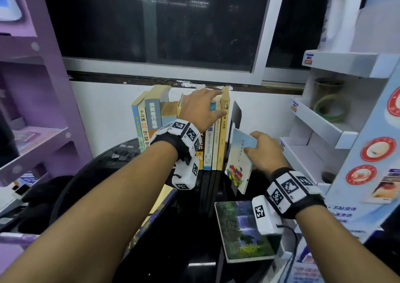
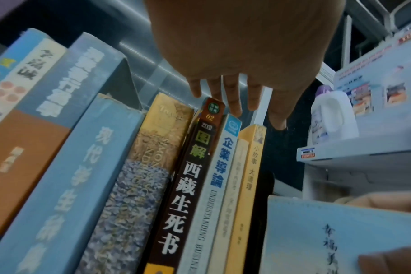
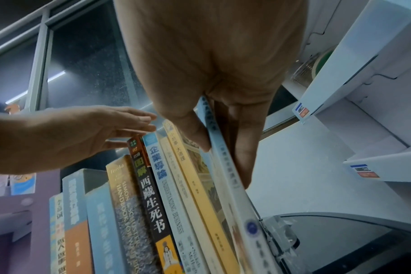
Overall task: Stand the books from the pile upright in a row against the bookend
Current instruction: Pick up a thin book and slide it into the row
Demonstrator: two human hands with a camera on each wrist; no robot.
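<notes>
A row of upright books (image 1: 151, 118) stands on the black table (image 1: 190, 235) and ends at a yellow book (image 1: 225, 131) beside the black bookend (image 1: 236, 115). My left hand (image 1: 201, 107) lies over the tops of the books on the right of the row, fingers straight (image 2: 233, 100). My right hand (image 1: 264, 152) pinches a thin light-blue book (image 1: 238, 163), thumb on the cover (image 3: 195, 133) and fingers behind. That book is tilted and held just in front of the bookend, next to the yellow book (image 3: 200, 185). A waterfall-cover book (image 1: 242, 228) lies flat near me.
Another book (image 1: 158, 209) lies flat under my left forearm. A purple shelf unit (image 1: 32, 131) stands at the left, and a white display shelf (image 1: 324, 131) at the right carries a white bottle (image 2: 331, 118). A wall and window sill run behind the row.
</notes>
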